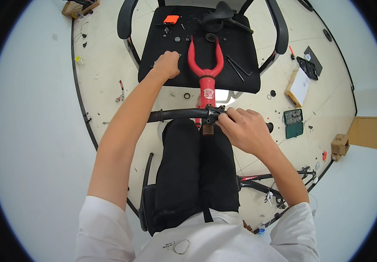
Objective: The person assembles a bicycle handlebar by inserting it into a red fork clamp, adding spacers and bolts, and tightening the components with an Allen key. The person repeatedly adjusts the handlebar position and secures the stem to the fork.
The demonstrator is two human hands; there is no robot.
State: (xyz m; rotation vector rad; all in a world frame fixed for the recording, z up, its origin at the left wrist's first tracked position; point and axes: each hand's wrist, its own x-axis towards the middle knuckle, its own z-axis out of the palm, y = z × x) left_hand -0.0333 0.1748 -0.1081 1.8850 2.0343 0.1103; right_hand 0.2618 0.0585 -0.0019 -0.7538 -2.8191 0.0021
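The person sits with the legs in black trousers stretched forward, and a red bicycle fork lies between the knees and the black office chair at 12 o'clock. The 2 fork blades rest on the chair seat, and the steerer end points back to the person, at 6 o'clock.

The right hand is closed around the black handlebar just beside the stem, at 3 o'clock of it; the fingers are curled and pressed together on the bar and the stem clamp. The bar runs across the knees from 9 o'clock to 3 o'clock.

The left hand is stretched out to the chair seat, at 9 o'clock of the fork blades. Its fingers are bent down onto the seat near some small parts; I cannot tell if they pinch something.

On the seat, at 12 o'clock of the fork, lie a black saddle, an orange small object and scattered small washers and bolts. 2 long hex keys lie at 3 o'clock of the fork. On the floor at 3 o'clock are a green bit case and a cardboard box.
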